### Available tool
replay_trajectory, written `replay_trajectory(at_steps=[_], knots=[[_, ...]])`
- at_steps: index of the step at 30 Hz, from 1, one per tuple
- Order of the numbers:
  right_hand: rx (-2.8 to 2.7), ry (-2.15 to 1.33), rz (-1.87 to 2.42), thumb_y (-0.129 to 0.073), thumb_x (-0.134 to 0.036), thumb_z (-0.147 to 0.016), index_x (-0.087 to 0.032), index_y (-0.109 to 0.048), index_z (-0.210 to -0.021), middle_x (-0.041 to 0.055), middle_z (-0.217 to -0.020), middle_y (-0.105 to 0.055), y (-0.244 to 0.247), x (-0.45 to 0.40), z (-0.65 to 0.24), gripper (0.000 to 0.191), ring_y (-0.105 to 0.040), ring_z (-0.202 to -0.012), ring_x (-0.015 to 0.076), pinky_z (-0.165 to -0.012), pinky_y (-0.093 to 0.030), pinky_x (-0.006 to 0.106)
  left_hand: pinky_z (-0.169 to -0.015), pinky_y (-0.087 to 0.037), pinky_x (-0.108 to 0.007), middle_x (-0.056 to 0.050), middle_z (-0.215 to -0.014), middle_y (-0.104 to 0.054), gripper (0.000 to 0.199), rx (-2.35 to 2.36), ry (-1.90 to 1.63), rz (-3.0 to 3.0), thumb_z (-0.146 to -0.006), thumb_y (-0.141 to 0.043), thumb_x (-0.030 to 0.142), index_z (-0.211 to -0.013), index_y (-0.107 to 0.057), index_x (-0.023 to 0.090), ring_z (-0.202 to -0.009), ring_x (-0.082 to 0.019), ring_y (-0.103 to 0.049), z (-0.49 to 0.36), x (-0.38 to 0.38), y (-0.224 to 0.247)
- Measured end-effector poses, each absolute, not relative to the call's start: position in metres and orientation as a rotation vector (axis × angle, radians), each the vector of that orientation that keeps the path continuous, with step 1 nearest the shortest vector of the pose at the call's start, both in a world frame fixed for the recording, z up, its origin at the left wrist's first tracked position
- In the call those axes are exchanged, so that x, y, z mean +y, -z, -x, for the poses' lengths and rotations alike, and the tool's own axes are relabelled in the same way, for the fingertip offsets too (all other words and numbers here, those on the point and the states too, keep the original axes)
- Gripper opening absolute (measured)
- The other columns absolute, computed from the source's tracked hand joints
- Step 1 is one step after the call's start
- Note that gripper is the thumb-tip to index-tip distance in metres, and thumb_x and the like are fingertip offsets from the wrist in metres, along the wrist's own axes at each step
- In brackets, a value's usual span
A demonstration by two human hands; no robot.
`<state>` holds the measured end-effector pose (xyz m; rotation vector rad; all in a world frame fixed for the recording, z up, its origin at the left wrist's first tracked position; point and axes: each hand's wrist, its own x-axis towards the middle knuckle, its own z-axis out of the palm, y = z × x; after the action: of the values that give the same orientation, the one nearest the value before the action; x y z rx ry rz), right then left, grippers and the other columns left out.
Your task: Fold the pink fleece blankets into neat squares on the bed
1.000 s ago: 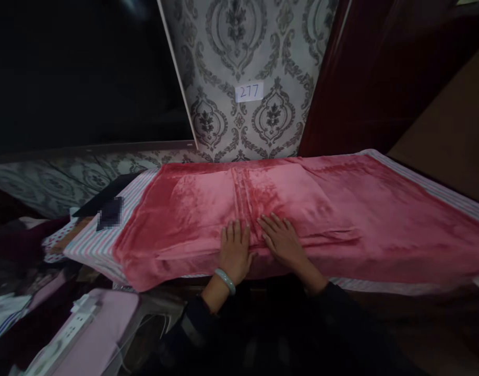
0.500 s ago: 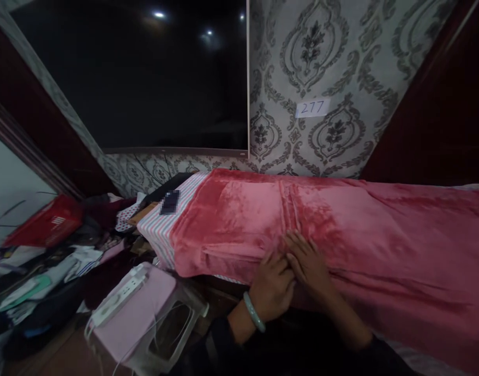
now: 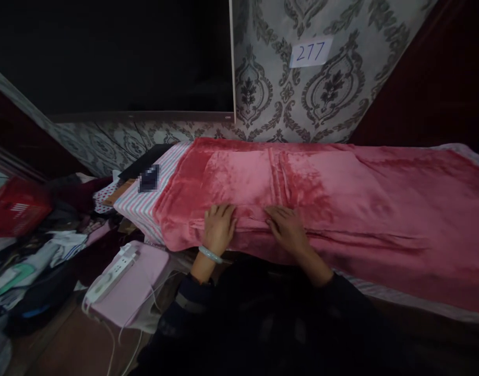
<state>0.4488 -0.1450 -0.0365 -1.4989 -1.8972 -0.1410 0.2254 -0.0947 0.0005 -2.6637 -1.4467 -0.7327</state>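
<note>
From where I stand, I think the main danger is at the front edge of the cloth-covered desk (image 3: 169, 168), because the red-pink plush cloth (image 3: 241, 175), which is spread over most of the top, hangs down over this edge; if both hands pull toward the body, its weight could make it slip further down, and the long wrinkles near the front could become deeper. If the striped cover is dragged with it, the dark blurred item (image 3: 148, 179) near the left end may also move. I judge that the bracelet (image 3: 210, 255) could catch the soft pile, and that a low left arm might touch the white power strip (image 3: 113, 277) on the pink stool (image 3: 135, 284), beside the front-left corner. About the pose: the left hand (image 3: 218, 227) and the right hand (image 3: 286, 227) both lie near the front edge, apart from each other, backs upward, fingers together and bent over the plush. The right one is turned a little inward. Whether they pinch a fold or only press it, I cannot tell.
</note>
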Motion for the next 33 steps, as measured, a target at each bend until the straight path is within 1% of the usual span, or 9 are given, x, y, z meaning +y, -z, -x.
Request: replay_trajectory(at_steps=[4,9,12,16,20,23,26,29,33], knots=[[-1.884,0.139,1.491,-0.044,-0.018,-0.097,-0.022,-0.073,-0.119,0.0091,-0.114,-0.075,0.035,-0.143,-0.451,0.036,-0.065,-0.11,0.0276,-0.096,-0.05,0.048,-0.089,-0.047,-0.047,-0.012,-0.129,-0.066,0.037,-1.348,0.602,2.758,-0.095,-0.055,0.031,-0.129,-0.064,0.018,-0.112,-0.032,-0.055,-0.221,-0.087,-0.007],[-1.767,0.274,1.345,-0.041,-0.013,-0.097,-0.021,-0.074,-0.114,0.0086,-0.117,-0.074,0.038,-0.143,-0.456,0.038,-0.064,-0.117,0.0248,-0.1,-0.05,0.046,-0.083,-0.044,-0.044,-0.011,-0.112,-0.071,0.031,-1.299,0.791,2.667,-0.099,-0.044,0.021,-0.115,-0.072,0.021,-0.101,-0.028,-0.058,-0.219,-0.086,0.001],[-1.815,0.343,1.333,-0.042,-0.013,-0.098,-0.021,-0.074,-0.111,0.0082,-0.115,-0.075,0.048,-0.149,-0.459,0.036,-0.065,-0.116,0.0243,-0.099,-0.051,0.045,-0.08,-0.045,-0.043,-0.011,-0.111,-0.072,0.031,-1.237,0.842,2.657,-0.099,-0.044,0.019,-0.114,-0.072,0.021,-0.099,-0.027,-0.059,-0.217,-0.091,0.015],[-1.873,0.366,1.269,-0.048,-0.014,-0.098,-0.019,-0.073,-0.113,0.0104,-0.118,-0.075,0.054,-0.161,-0.46,0.03,-0.066,-0.115,0.0252,-0.097,-0.052,0.045,-0.085,-0.048,-0.042,-0.011,-0.117,-0.072,0.03,-1.133,0.932,2.725,-0.099,-0.046,0.019,-0.114,-0.071,0.021,-0.104,-0.026,-0.061,-0.208,-0.101,0.026],[-1.854,0.398,1.245,-0.053,-0.022,-0.099,-0.022,-0.075,-0.103,0.0076,-0.104,-0.077,0.032,-0.16,-0.456,0.022,-0.069,-0.105,0.0241,-0.102,-0.049,0.046,-0.092,-0.048,-0.042,-0.007,-0.107,-0.073,0.023,-1.136,1.227,2.64,-0.098,-0.049,0.023,-0.102,-0.072,0.023,-0.101,-0.022,-0.063,-0.187,-0.099,0.012],[-1.919,0.427,1.312,-0.048,-0.028,-0.101,-0.021,-0.072,-0.119,0.0094,-0.12,-0.073,0.013,-0.15,-0.444,0.031,-0.062,-0.12,0.0252,-0.108,-0.044,0.047,-0.1,-0.046,-0.049,-0.011,-0.111,-0.071,0.025,-1.394,1.345,2.374,-0.097,-0.05,0.032,-0.106,-0.071,0.02,-0.107,-0.027,-0.062,-0.163,-0.082,-0.001],[-2.021,0.376,1.513,-0.051,-0.038,-0.1,-0.018,-0.06,-0.141,0.0138,-0.146,-0.057,0.013,-0.14,-0.431,0.046,-0.046,-0.139,0.0315,-0.113,-0.037,0.052,-0.103,-0.046,-0.053,-0.017,-0.118,-0.069,0.045,-1.76,1.427,2.286,-0.089,-0.054,0.048,-0.115,-0.068,0.014,-0.115,-0.032,-0.061,-0.138,-0.056,-0.003],[-2.102,0.269,1.676,-0.059,-0.044,-0.096,-0.021,-0.056,-0.145,0.0148,-0.149,-0.054,0.03,-0.136,-0.423,0.055,-0.043,-0.141,0.0358,-0.115,-0.032,0.057,-0.099,-0.053,-0.048,-0.017,-0.116,-0.071,0.062,-2.156,1.519,2.442,-0.081,-0.056,0.06,-0.119,-0.067,0.012,-0.112,-0.033,-0.066,-0.123,-0.037,0.004],[-2.082,0.243,1.705,-0.061,-0.044,-0.095,-0.024,-0.051,-0.15,0.0135,-0.153,-0.05,0.047,-0.137,-0.42,0.059,-0.04,-0.143,0.0352,-0.117,-0.026,0.059,-0.089,-0.057,-0.043,-0.013,-0.103,-0.075,0.063,-2.405,1.518,2.493,-0.071,-0.067,0.066,-0.108,-0.073,0.015,-0.105,-0.033,-0.068,-0.121,-0.027,0.003]])
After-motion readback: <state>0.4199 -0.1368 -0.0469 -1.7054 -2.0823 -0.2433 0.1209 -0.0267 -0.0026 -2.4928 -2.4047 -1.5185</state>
